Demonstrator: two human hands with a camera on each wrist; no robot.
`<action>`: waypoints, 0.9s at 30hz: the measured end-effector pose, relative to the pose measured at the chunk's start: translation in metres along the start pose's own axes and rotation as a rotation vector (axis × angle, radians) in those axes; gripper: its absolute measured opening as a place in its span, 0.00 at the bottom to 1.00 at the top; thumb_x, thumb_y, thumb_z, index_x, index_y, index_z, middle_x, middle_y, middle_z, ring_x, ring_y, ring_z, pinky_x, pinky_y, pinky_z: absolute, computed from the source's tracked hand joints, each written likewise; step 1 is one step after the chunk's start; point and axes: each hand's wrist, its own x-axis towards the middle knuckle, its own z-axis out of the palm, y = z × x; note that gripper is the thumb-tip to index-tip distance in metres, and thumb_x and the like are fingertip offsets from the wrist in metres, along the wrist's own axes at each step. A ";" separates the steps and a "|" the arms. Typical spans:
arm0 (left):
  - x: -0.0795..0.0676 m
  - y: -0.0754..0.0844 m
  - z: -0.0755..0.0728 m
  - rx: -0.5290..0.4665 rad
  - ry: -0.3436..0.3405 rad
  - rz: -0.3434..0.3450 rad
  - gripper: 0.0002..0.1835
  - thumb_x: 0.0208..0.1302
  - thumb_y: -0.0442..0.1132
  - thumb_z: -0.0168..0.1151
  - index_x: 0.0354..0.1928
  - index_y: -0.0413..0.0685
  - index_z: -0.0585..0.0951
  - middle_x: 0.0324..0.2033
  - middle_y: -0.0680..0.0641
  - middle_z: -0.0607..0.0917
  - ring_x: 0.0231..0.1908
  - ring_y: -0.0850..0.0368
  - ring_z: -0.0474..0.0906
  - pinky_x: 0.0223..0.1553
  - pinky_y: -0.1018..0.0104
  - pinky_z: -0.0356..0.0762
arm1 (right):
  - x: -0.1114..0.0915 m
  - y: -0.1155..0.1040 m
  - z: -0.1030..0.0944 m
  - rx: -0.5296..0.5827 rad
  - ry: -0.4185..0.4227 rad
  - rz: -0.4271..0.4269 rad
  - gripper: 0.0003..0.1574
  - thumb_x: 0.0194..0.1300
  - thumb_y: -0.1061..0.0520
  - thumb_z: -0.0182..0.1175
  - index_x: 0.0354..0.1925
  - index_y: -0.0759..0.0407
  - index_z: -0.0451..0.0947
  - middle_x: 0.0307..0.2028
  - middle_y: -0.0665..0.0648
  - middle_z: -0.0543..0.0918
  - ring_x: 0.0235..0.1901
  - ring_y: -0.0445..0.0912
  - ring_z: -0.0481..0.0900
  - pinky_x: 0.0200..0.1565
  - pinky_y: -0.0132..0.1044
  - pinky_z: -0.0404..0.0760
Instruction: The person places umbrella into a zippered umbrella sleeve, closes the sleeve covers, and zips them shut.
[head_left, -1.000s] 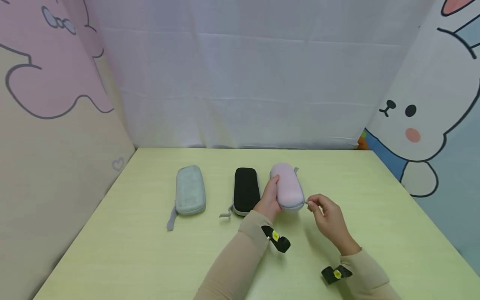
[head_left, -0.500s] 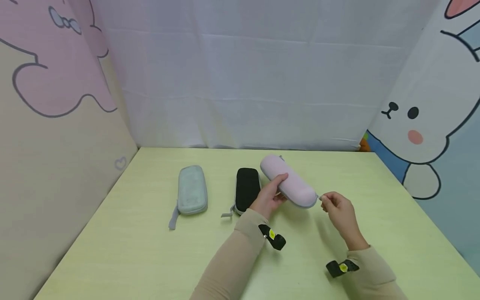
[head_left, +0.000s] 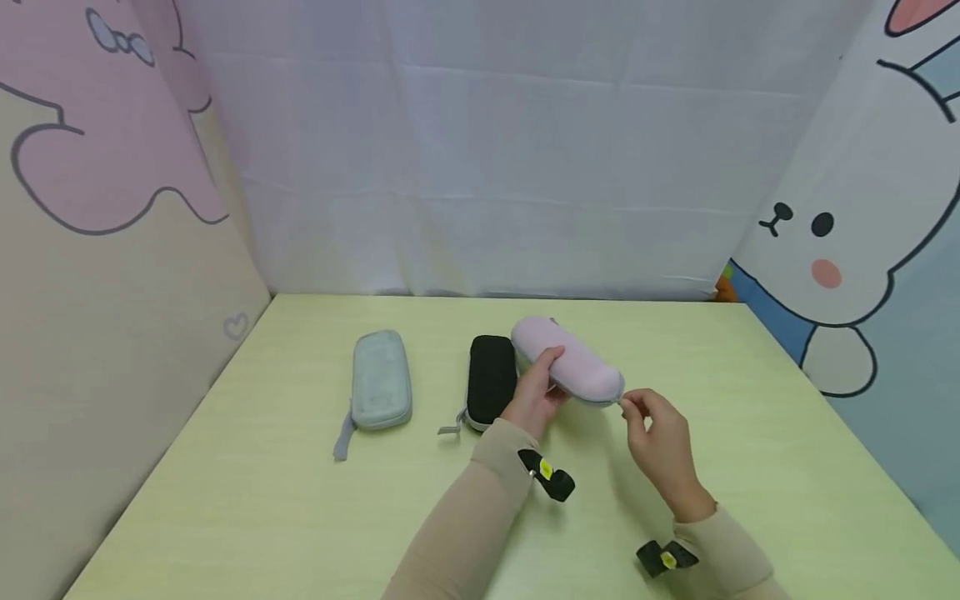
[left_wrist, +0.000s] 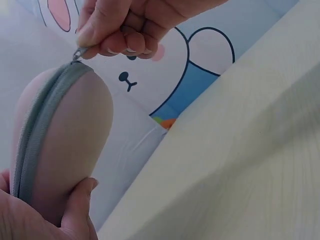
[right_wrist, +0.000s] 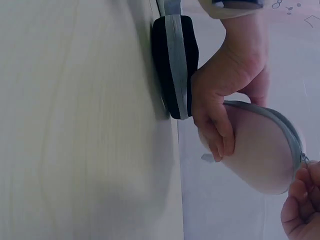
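Note:
A pink zippered hard case [head_left: 573,358] with a grey zip band is held above the table, lying slantwise in the head view. My left hand [head_left: 534,402] grips it round its side, the thumb over the top. At the case's near right end my right hand [head_left: 660,446] pinches the small zipper pull [left_wrist: 79,52], seen most plainly in the left wrist view. The zip band [left_wrist: 42,120] looks closed along the part that shows there. Just left of my left hand a black zippered case [head_left: 491,379] lies on the table, its lower right edge partly hidden by that hand.
A pale green zippered case [head_left: 381,379] with a grey strap [head_left: 343,437] lies farther left on the light yellow table [head_left: 247,500]. Behind the table hangs a white cloth [head_left: 487,167]. Printed cartoon panels stand on both sides.
The pink case has turned from nearly upright in view to a slant, its near end swinging right, then has shifted slightly left. Both hands have moved with it, keeping their hold.

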 end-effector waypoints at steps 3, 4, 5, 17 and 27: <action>-0.002 0.003 0.002 0.014 -0.042 0.000 0.32 0.50 0.37 0.70 0.56 0.39 0.68 0.49 0.38 0.73 0.47 0.44 0.73 0.47 0.55 0.74 | 0.003 0.001 -0.004 0.017 -0.001 0.176 0.02 0.58 0.70 0.60 0.29 0.68 0.76 0.21 0.55 0.77 0.23 0.40 0.71 0.24 0.26 0.66; -0.003 0.003 0.003 0.015 -0.058 -0.001 0.32 0.50 0.37 0.69 0.57 0.39 0.67 0.49 0.38 0.73 0.47 0.43 0.72 0.47 0.54 0.74 | 0.003 0.003 -0.006 0.022 -0.011 0.233 0.02 0.60 0.69 0.60 0.30 0.68 0.76 0.22 0.55 0.77 0.23 0.39 0.71 0.24 0.25 0.66; -0.003 0.004 0.002 0.005 -0.070 -0.010 0.32 0.50 0.37 0.69 0.57 0.40 0.67 0.49 0.37 0.73 0.48 0.43 0.72 0.48 0.53 0.73 | 0.004 0.004 -0.008 0.028 -0.023 0.285 0.03 0.62 0.67 0.59 0.31 0.68 0.77 0.22 0.56 0.78 0.23 0.38 0.71 0.23 0.26 0.66; -0.006 -0.005 0.000 -0.049 -0.111 -0.014 0.27 0.56 0.38 0.66 0.56 0.41 0.68 0.49 0.38 0.72 0.50 0.40 0.71 0.51 0.49 0.70 | 0.009 0.017 -0.019 0.046 -0.042 0.540 0.09 0.66 0.63 0.55 0.34 0.70 0.77 0.25 0.60 0.79 0.22 0.34 0.71 0.22 0.26 0.69; -0.013 -0.008 0.010 -0.115 -0.026 0.075 0.28 0.54 0.36 0.67 0.54 0.40 0.65 0.47 0.37 0.72 0.44 0.42 0.74 0.46 0.49 0.74 | 0.006 0.010 -0.010 -0.045 0.069 0.366 0.04 0.61 0.68 0.58 0.30 0.69 0.77 0.22 0.58 0.78 0.21 0.38 0.70 0.20 0.26 0.65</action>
